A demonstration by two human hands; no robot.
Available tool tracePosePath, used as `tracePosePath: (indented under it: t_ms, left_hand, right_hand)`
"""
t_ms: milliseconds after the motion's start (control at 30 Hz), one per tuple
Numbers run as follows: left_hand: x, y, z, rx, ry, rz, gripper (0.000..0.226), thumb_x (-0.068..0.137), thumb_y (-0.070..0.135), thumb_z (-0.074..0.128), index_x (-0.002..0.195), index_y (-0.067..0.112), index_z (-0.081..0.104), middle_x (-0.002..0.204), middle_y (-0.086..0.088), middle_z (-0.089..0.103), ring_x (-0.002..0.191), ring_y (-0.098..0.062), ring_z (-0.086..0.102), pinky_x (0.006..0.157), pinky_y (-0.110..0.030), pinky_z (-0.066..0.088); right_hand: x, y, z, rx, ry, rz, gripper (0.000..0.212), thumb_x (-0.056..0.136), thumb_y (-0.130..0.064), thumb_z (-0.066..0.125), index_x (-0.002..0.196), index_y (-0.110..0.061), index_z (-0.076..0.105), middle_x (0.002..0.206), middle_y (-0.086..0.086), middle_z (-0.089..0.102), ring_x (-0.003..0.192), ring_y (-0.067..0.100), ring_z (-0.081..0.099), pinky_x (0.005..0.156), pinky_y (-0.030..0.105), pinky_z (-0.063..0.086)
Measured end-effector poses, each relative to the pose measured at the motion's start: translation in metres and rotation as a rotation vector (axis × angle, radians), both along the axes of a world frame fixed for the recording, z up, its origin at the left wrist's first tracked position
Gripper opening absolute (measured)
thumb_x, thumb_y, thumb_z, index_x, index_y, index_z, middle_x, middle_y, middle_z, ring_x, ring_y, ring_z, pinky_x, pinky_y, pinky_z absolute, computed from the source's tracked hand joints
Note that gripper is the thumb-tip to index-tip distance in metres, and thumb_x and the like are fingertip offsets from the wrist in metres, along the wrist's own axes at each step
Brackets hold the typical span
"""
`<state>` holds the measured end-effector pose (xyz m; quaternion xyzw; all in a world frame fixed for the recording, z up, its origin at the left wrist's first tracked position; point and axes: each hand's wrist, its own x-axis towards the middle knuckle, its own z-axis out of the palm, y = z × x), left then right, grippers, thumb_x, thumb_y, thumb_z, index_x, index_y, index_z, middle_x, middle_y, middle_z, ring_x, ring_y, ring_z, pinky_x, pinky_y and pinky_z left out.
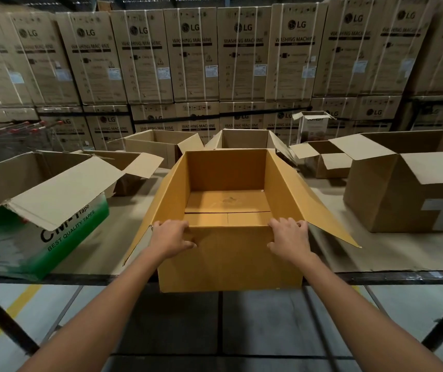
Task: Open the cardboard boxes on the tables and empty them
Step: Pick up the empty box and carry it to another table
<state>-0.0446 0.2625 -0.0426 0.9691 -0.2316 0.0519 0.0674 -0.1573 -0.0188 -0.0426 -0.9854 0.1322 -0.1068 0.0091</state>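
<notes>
stacked washing-machine cartons (191, 55) fill the warehouse's back wall. on the table (381, 251) stand several opened cardboard boxes. the yellow-brown box (228, 264) sits at the table's near edge, in the middle, flaps spread outward, its bare floor showing. the left hand (170, 238) and right hand (290, 238) both grip its near rim, fingers (177, 225) curled over the top, thumbs pressed on the outer face. a green-and-white tape box (62, 237) stands left, a large brown box (387, 200) right.
</notes>
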Motion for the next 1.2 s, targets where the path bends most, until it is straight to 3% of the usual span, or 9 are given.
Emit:
tracePosePath:
  t_ms: [100,200,367,500,600,700,867,1033,1200]
  left_hand:
    - [-0.002,0.002,-0.004,-0.016,0.012,-0.013,0.037,0.081,0.058,0.071,0.104,0.034,0.057,0.102,0.014,0.059,0.105,-0.011,0.056,0.102,-0.041,0.036]
    - [-0.001,0.001,-0.014,-0.034,-0.049,-0.007,0.041,0.082,0.059,0.069,0.113,0.034,0.061,0.110,0.012,0.063,0.111,-0.013,0.055,0.106,-0.043,0.034]
    - [0.000,-0.004,-0.021,0.016,-0.129,0.060,0.048,0.084,0.061,0.064,0.122,0.033,0.056,0.121,0.007,0.061,0.124,-0.020,0.052,0.119,-0.055,0.018]
    - [-0.012,-0.005,-0.024,0.074,-0.129,0.118,0.060,0.086,0.062,0.062,0.135,0.030,0.048,0.141,-0.003,0.052,0.143,-0.029,0.035,0.116,-0.067,0.006]
    - [-0.027,-0.006,-0.023,0.057,-0.093,0.157,0.074,0.087,0.061,0.060,0.148,0.029,0.035,0.160,-0.008,0.031,0.153,-0.036,0.009,0.115,-0.068,0.006]
    - [-0.046,0.003,-0.019,-0.046,-0.081,0.135,0.079,0.090,0.059,0.058,0.155,0.029,0.024,0.165,-0.008,0.017,0.154,-0.033,0.001,0.118,-0.064,0.007]
    - [-0.101,0.028,0.001,-0.301,-0.124,0.067,0.070,0.096,0.049,0.055,0.155,0.026,0.025,0.165,-0.007,0.017,0.154,-0.027,0.003,0.122,-0.055,0.013]
    - [-0.163,0.066,0.019,-0.528,-0.198,0.101,0.065,0.097,0.042,0.056,0.153,0.020,0.032,0.163,-0.006,0.025,0.154,-0.024,0.007,0.122,-0.052,0.018]
    - [-0.234,0.121,0.014,-0.673,-0.180,0.189,0.056,0.098,0.032,0.060,0.149,0.018,0.042,0.156,-0.005,0.039,0.150,-0.021,0.022,0.121,-0.043,0.024]
  right_hand:
    - [-0.001,-0.006,0.000,0.040,0.007,-0.021,0.029,0.088,-0.032,0.071,0.114,-0.029,0.057,0.106,-0.007,0.061,0.111,0.018,0.056,0.107,0.045,0.033]
    - [-0.003,-0.005,-0.007,-0.001,-0.049,-0.034,0.031,0.088,-0.036,0.070,0.117,-0.029,0.058,0.109,-0.007,0.061,0.111,0.018,0.055,0.109,0.044,0.032]
    - [-0.003,0.004,-0.014,-0.048,-0.134,-0.071,0.037,0.089,-0.038,0.070,0.121,-0.027,0.057,0.116,-0.003,0.061,0.118,0.020,0.053,0.116,0.047,0.029]
    - [-0.009,0.009,-0.010,-0.021,-0.075,-0.063,0.041,0.093,-0.035,0.065,0.131,-0.025,0.052,0.131,0.003,0.058,0.132,0.025,0.046,0.122,0.054,0.018]
    - [-0.019,0.015,-0.004,0.040,-0.003,-0.053,0.065,0.094,-0.040,0.064,0.149,-0.021,0.037,0.157,0.012,0.037,0.150,0.032,0.022,0.123,0.055,0.010]
    - [-0.033,0.028,-0.001,0.193,-0.014,-0.011,0.076,0.094,-0.042,0.063,0.157,-0.023,0.023,0.166,0.012,0.017,0.154,0.031,0.007,0.124,0.053,0.016]
    - [-0.070,0.064,0.001,0.458,-0.169,0.097,0.072,0.094,-0.046,0.062,0.155,-0.027,0.029,0.164,0.005,0.022,0.152,0.025,0.017,0.119,0.049,0.029]
    - [-0.112,0.114,-0.005,0.662,-0.309,0.223,0.068,0.094,-0.043,0.064,0.153,-0.021,0.037,0.157,0.003,0.036,0.145,0.021,0.029,0.116,0.038,0.031]
    - [-0.154,0.179,-0.014,0.818,-0.344,0.341,0.066,0.092,-0.048,0.065,0.149,-0.024,0.043,0.154,-0.001,0.041,0.140,0.015,0.036,0.114,0.038,0.036]
